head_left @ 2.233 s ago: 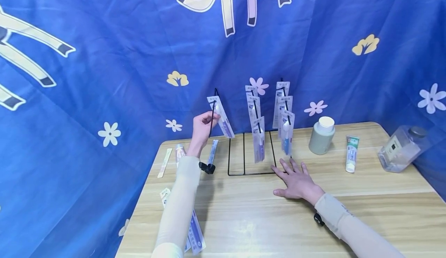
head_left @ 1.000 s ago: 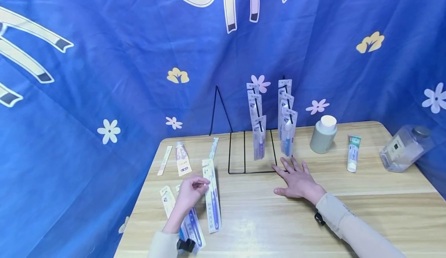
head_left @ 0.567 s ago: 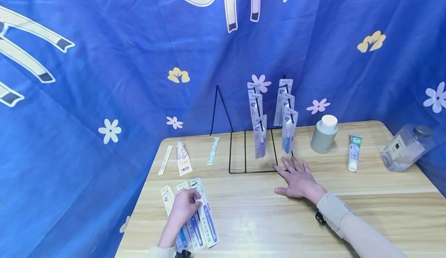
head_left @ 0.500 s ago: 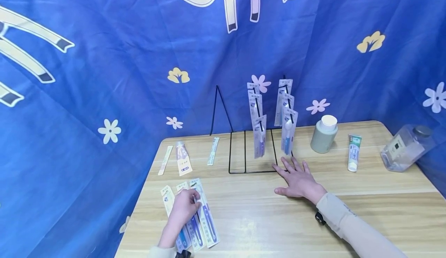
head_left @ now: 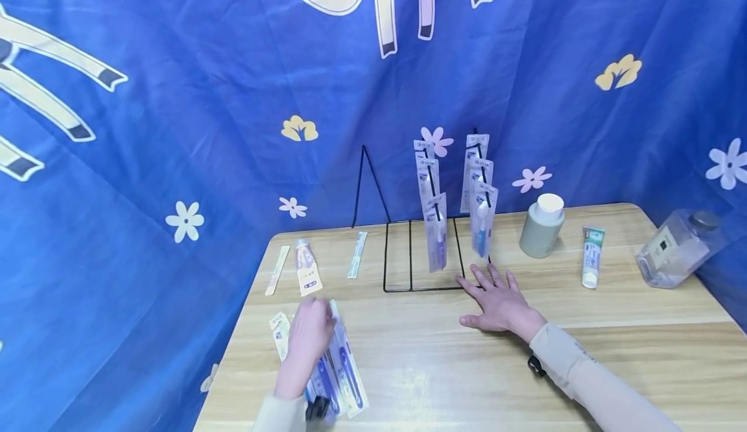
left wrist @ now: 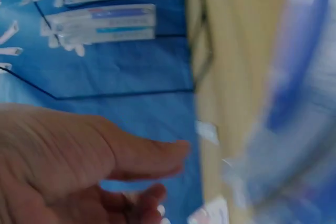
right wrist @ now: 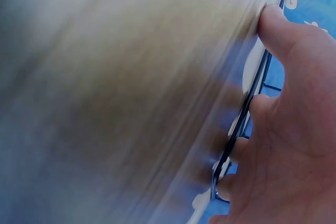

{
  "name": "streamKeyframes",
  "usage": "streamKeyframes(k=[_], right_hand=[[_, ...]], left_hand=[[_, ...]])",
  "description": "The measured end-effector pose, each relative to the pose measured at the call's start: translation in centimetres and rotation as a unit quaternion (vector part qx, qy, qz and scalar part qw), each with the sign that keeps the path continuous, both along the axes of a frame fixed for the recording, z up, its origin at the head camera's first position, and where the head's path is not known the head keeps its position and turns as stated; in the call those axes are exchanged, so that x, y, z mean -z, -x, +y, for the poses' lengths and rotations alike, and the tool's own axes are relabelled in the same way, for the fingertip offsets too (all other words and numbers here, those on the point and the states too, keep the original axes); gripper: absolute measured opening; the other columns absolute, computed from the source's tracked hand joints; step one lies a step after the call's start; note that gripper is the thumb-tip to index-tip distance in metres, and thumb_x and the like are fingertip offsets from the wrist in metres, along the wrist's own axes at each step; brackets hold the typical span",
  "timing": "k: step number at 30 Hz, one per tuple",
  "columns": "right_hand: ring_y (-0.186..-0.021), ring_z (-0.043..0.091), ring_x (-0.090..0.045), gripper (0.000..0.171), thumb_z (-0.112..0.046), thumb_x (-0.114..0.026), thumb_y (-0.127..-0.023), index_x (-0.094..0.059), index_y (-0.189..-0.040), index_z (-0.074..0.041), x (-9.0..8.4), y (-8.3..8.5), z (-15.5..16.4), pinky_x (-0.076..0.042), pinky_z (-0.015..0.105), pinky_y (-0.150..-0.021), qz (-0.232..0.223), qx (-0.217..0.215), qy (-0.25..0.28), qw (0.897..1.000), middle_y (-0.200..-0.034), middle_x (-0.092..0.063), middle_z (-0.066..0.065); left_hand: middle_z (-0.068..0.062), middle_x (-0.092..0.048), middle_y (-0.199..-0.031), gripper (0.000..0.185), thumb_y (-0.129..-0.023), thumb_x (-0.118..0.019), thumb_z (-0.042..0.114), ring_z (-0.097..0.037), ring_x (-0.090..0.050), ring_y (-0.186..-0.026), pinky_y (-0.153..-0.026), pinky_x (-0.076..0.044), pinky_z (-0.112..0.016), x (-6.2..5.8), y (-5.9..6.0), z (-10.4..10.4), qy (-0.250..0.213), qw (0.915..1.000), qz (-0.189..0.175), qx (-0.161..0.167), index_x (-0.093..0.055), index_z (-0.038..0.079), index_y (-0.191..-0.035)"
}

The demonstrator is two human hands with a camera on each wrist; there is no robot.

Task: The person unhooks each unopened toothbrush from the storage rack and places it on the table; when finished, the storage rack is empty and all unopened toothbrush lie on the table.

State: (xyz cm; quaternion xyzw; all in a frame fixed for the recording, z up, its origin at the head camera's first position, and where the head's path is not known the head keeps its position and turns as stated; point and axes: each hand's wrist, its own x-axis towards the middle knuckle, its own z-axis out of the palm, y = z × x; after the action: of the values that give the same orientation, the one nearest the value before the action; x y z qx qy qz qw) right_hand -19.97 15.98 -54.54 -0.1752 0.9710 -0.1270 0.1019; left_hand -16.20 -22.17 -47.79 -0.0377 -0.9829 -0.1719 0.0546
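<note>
My left hand (head_left: pixel 312 328) is over several packaged toothbrushes on the table's left side, hiding parts of them. The rightmost packaged toothbrush (head_left: pixel 353 380) has a purple handle and lies just beside its fingers. In the left wrist view, the thumb (left wrist: pixel 152 156) is extended, the fingers are loosely bent and a gap shows between them; blurred packages (left wrist: pixel 294 103) fill the right side. My right hand (head_left: pixel 498 305) rests with spread fingers on the table at the front bar of a black wire rack (head_left: pixel 432 289). Packaged toothbrushes (head_left: pixel 435 234) hang on its middle and right hooks; the left upright (head_left: pixel 358 189) is bare.
Behind my left hand lie a toothpaste tube (head_left: pixel 307 270) and two slim packets, one white (head_left: pixel 277 270) and one blue-white (head_left: pixel 357 257). On the right stand a grey-green bottle (head_left: pixel 539 231) and a clear bottle (head_left: pixel 668 250), with a green-white toothpaste tube (head_left: pixel 592 258) between them.
My left hand has taken a packaged toothbrush off the rack's left hook, laid it beside the others and let go. Lately it has shifted slightly away from me. The right hand has stayed put.
</note>
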Motion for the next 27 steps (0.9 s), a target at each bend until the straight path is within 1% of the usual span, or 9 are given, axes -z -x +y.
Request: streamKeyframes(k=[2, 4, 7, 9, 13, 18, 21, 24, 27], right_hand=[[-0.155, 0.052, -0.009, 0.090, -0.070, -0.062, -0.087, -0.031, -0.161, -0.029, -0.3, -0.1, 0.0, -0.008, 0.076, -0.119, 0.003, 0.001, -0.002, 1.000, -0.170, -0.019, 0.015], [-0.155, 0.052, -0.009, 0.089, -0.070, -0.062, -0.087, -0.031, -0.161, -0.029, -0.5, -0.1, 0.0, -0.008, 0.076, -0.119, 0.001, 0.003, -0.005, 1.000, -0.170, -0.019, 0.015], [-0.154, 0.052, -0.010, 0.089, -0.070, -0.062, -0.088, -0.031, -0.161, -0.029, -0.5, -0.2, 0.0, -0.008, 0.077, -0.118, 0.001, 0.000, -0.007, 1.000, -0.170, -0.020, 0.015], [-0.154, 0.053, -0.011, 0.089, -0.070, -0.061, -0.088, -0.031, -0.161, -0.029, -0.4, -0.2, -0.1, -0.009, 0.077, -0.118, 0.002, -0.002, -0.009, 1.000, -0.170, -0.020, 0.015], [-0.154, 0.054, -0.012, 0.089, -0.071, -0.061, -0.087, -0.030, -0.161, -0.030, -0.3, -0.2, -0.3, -0.009, 0.077, -0.118, 0.003, -0.005, -0.012, 1.000, -0.170, -0.020, 0.016], [-0.155, 0.052, -0.010, 0.090, -0.072, -0.060, -0.087, -0.029, -0.161, -0.032, 0.2, -0.3, -0.4, -0.009, 0.077, -0.118, -0.003, -0.008, -0.013, 1.000, -0.171, -0.019, 0.014], [-0.155, 0.051, -0.009, 0.090, -0.072, -0.060, -0.087, -0.030, -0.161, -0.031, 0.3, -0.2, -0.4, -0.008, 0.077, -0.118, -0.003, -0.007, -0.009, 1.000, -0.171, -0.018, 0.014], [-0.155, 0.052, -0.010, 0.090, -0.071, -0.062, -0.086, -0.031, -0.161, -0.030, 0.1, -0.1, -0.2, -0.008, 0.076, -0.118, 0.006, -0.009, -0.004, 1.000, -0.170, -0.020, 0.016], [-0.152, 0.053, -0.019, 0.091, -0.065, -0.068, -0.086, -0.036, -0.159, -0.024, -0.1, -0.1, 0.0, -0.011, 0.077, -0.118, 0.047, -0.015, 0.023, 0.999, -0.167, -0.027, 0.020]], left_hand=[[-0.016, -0.066, -0.101, 0.024, -0.082, -0.082, 0.009, -0.031, -0.064, -0.090, -0.077, -0.058, -0.044, -0.2, 1.9, 1.3, -0.005, 0.9974, 0.047, 0.054, -0.072, -0.001, -0.101], [-0.020, -0.066, -0.118, 0.040, -0.086, -0.081, 0.019, -0.036, -0.063, -0.109, -0.095, -0.055, -0.051, 0.2, 3.9, 2.9, -0.003, 0.9877, 0.081, 0.133, -0.068, 0.000, -0.118], [-0.020, -0.053, -0.146, 0.064, -0.090, -0.075, 0.035, -0.042, -0.049, -0.136, -0.113, -0.041, -0.061, 1.3, 6.2, 5.6, 0.023, 0.9693, 0.078, 0.232, -0.053, 0.006, -0.143], [-0.019, -0.039, -0.160, 0.074, -0.093, -0.069, 0.046, -0.045, -0.035, -0.148, -0.116, -0.032, -0.068, 2.3, 7.1, 7.3, 0.055, 0.9610, 0.051, 0.266, -0.042, 0.014, -0.153], [-0.015, -0.009, -0.172, 0.085, -0.092, -0.055, 0.069, -0.049, -0.009, -0.156, -0.115, -0.023, -0.076, 4.0, 7.7, 9.5, 0.122, 0.9543, -0.052, 0.268, -0.022, 0.035, -0.162], [-0.007, 0.008, -0.173, 0.087, -0.089, -0.044, 0.081, -0.046, 0.004, -0.157, -0.117, -0.014, -0.077, 5.4, 7.5, 10.3, 0.163, 0.9435, -0.182, 0.224, -0.011, 0.046, -0.161], [-0.003, 0.010, -0.173, 0.089, -0.088, -0.040, 0.085, -0.042, 0.006, -0.158, -0.119, -0.011, -0.075, 5.8, 7.4, 10.5, 0.181, 0.9393, -0.203, 0.210, -0.007, 0.047, -0.161], [-0.001, 0.011, -0.173, 0.090, -0.087, -0.038, 0.087, -0.040, 0.007, -0.159, -0.120, -0.011, -0.074, 5.8, 7.5, 10.8, 0.195, 0.9389, -0.198, 0.204, -0.004, 0.048, -0.161], [-0.001, 0.012, -0.173, 0.091, -0.086, -0.038, 0.088, -0.040, 0.006, -0.159, -0.120, -0.011, -0.074, 5.7, 7.5, 11.1, 0.200, 0.9379, -0.198, 0.203, -0.003, 0.049, -0.161]])
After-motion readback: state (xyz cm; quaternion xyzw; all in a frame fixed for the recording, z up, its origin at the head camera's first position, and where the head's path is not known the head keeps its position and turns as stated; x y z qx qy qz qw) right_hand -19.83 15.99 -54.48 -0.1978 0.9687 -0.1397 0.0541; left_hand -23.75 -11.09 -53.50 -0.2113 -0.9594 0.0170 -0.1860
